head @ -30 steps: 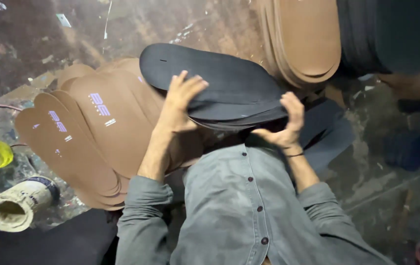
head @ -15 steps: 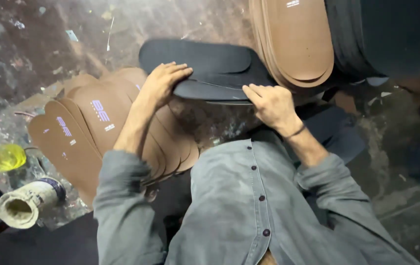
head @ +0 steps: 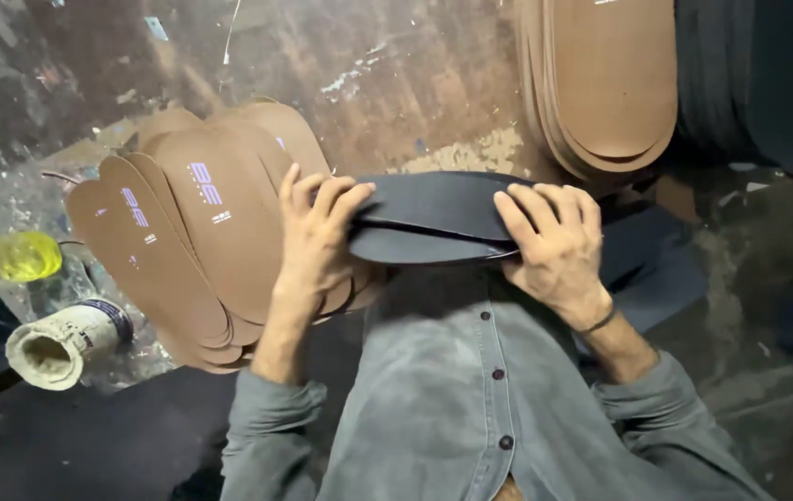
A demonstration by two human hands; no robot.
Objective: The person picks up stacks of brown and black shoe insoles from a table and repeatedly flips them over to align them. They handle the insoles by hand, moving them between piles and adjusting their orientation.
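Sole [head: 434, 218] spans your hands, long axis left-right.
Left hand [head: 318, 232] and right hand [head: 554, 246] each clamp an end, fingers curled over the top.

Stacked dark insoles [head: 434, 218] held level between left hand [head: 318, 237] and right hand [head: 554, 246], above person's lap. Fanned pile of insoles [head: 183, 241] just left of left hand. Roll [head: 63, 339] and bottle [head: 16, 258] further left. Second insole stack [head: 605, 79] behind right hand.

1 head view, steeply downward, close over the hands [head: 434, 250]
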